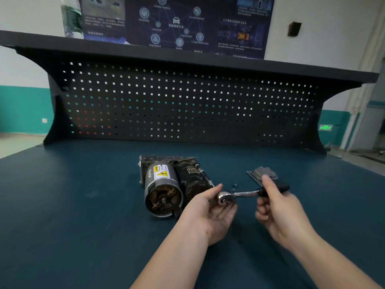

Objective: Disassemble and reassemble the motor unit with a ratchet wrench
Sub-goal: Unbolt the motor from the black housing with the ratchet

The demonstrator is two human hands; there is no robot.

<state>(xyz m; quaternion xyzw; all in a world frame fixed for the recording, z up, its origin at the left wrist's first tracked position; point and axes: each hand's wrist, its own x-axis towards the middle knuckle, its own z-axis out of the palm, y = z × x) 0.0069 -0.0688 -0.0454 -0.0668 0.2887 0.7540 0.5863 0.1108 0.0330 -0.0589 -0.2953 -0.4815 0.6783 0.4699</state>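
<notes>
Above the dark blue-green bench top [83, 205], both hands hold a chrome ratchet wrench with a black handle [241, 194] level in the air. The right hand [279, 209] has its fingers curled around the black handle, thumb laid along the top. The left hand [210, 213] lies palm-up under the round ratchet head, thumb pressed against its near side and fingers cupped below. Just left of the left hand, the motor unit [166, 184], a grey and black twin-cylinder body with a yellow warning label, lies on its side on the bench, its open round end turned toward the person. Beyond the wrench, a small loose bolt [235, 185] lies on the surface, and a flat grey cover plate [263, 173] rests behind the right hand. A black perforated back panel [187, 105] rises at the far edge of the bench.
</notes>
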